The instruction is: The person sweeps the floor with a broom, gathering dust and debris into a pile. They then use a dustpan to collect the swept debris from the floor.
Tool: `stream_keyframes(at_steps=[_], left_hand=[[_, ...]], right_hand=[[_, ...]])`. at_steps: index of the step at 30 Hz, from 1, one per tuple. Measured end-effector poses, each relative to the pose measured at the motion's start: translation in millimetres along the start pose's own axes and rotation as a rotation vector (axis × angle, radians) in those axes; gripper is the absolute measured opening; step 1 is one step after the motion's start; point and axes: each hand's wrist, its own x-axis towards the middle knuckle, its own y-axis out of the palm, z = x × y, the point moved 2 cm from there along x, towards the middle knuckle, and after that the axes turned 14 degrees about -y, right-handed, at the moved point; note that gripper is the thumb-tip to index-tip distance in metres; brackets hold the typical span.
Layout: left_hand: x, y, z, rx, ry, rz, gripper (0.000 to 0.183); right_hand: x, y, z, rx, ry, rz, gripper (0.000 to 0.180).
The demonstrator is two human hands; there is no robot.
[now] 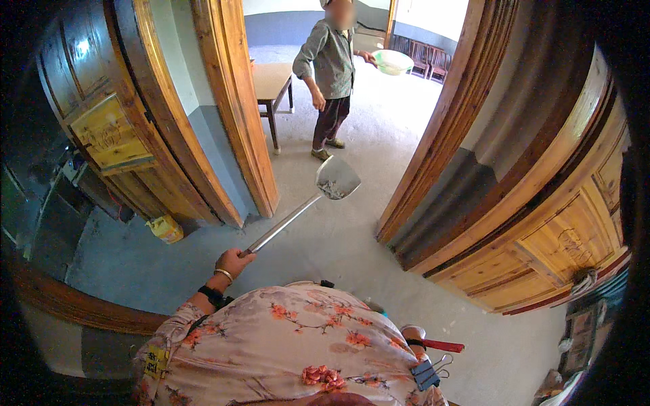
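Note:
My left hand [236, 263] grips the end of a long metal handle. It belongs to a metal scoop shaped like a wok spatula [349, 177], held out ahead over the floor. Grey, ash-like debris [331, 190] lies in the scoop's blade. At my right side, my right hand [414, 333] is only partly visible beyond my shirt. A red handle [444, 346] sticks out beside its wrist; whether the fingers hold it is hidden. A black binder clip [425, 375] sits by the right sleeve.
Ahead is a doorway with a left wooden frame [238, 101] and a right wooden frame [436, 127]. Beyond it, another person [330, 66] holds a pale green basin [393, 62] near a table [273, 81]. A yellow bag [165, 229] rests on the floor at left.

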Motion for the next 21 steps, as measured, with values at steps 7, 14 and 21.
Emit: stream_keyframes(at_steps=[7,14,21], left_hand=[[0.5,2.1,12.1,0.019,0.011,0.020,0.049],[-10.4,5.9,11.3,0.052,0.009,0.046,0.050],[-19.3,4.4,18.8,0.100,-0.018,0.026,0.050]], right_hand=[[14.4,5.5,1.0,-0.024,0.008,0.014,0.028],[13.6,7.6,-4.6,-0.019,0.022,-0.009,0.028],[16.5,4.6,-4.8,-0.022,0.023,-0.026,0.028]])
